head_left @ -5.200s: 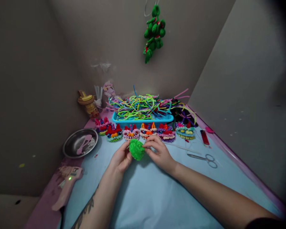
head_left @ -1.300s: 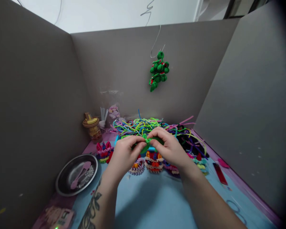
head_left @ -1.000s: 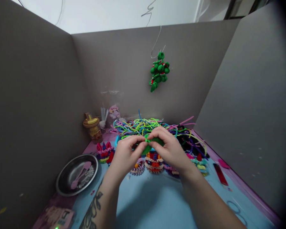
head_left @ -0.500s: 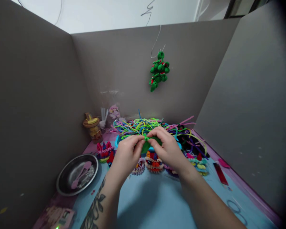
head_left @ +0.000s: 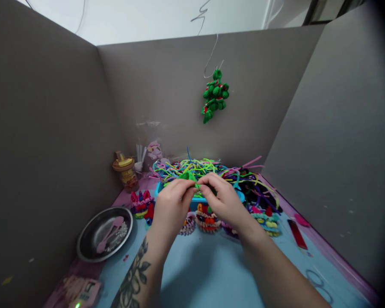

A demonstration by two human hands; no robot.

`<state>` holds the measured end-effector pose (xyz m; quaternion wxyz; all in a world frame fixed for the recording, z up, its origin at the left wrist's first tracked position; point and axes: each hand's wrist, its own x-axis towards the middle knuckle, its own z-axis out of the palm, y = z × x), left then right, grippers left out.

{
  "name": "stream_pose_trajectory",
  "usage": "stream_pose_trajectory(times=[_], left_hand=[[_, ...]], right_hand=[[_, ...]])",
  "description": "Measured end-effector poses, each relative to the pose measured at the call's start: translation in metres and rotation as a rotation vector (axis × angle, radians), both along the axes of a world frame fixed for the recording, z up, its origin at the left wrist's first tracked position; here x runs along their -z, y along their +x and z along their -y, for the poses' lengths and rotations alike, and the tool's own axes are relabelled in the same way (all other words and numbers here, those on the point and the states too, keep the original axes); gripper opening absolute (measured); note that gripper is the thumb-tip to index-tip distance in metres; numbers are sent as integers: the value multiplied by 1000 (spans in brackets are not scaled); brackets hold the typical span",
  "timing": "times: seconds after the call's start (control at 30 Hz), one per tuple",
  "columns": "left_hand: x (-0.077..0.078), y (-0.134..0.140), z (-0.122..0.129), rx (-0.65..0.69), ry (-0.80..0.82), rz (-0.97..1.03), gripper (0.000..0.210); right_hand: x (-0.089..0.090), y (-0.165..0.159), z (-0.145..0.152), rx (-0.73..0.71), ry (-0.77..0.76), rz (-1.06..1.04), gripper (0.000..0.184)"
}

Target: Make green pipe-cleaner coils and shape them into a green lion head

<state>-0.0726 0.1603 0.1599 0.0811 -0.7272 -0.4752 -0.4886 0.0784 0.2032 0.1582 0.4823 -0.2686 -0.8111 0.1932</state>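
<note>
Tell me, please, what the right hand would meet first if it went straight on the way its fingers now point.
Beyond the green piece it pinches, the right hand would probably meet the left hand first; their fingertips face each other, though depth is unclear.

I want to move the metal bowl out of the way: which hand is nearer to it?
The left. The left hand is to the right of the metal bowl; the right hand is farther right, on the far side of the left hand.
</note>
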Motion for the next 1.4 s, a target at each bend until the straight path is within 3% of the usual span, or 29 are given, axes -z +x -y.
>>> stream_pose_trajectory(times=[0.4, 0.73, 0.87, 1.1, 1.27, 1.4], left_hand=[[5, -7, -3, -39, 81, -246, 16], [8, -6, -3, -70, 82, -334, 17], [7, -4, -2, -41, 42, -264, 16], [4, -2, -3, 109, -69, 76, 16], [4, 1, -5, 127, -137, 195, 14], [4, 0, -5, 103, -153, 243, 14]], right_hand=[[0, -2, -1, 21, -103, 35, 14], [2, -3, -3, 3, -163, 91, 24], [0, -2, -2, -37, -177, 82, 18], [-2, 0, -1, -55, -193, 37, 15], [-2, 3, 1, 20, -34, 48, 12], [-3, 4, 2, 1, 61, 98, 12]])
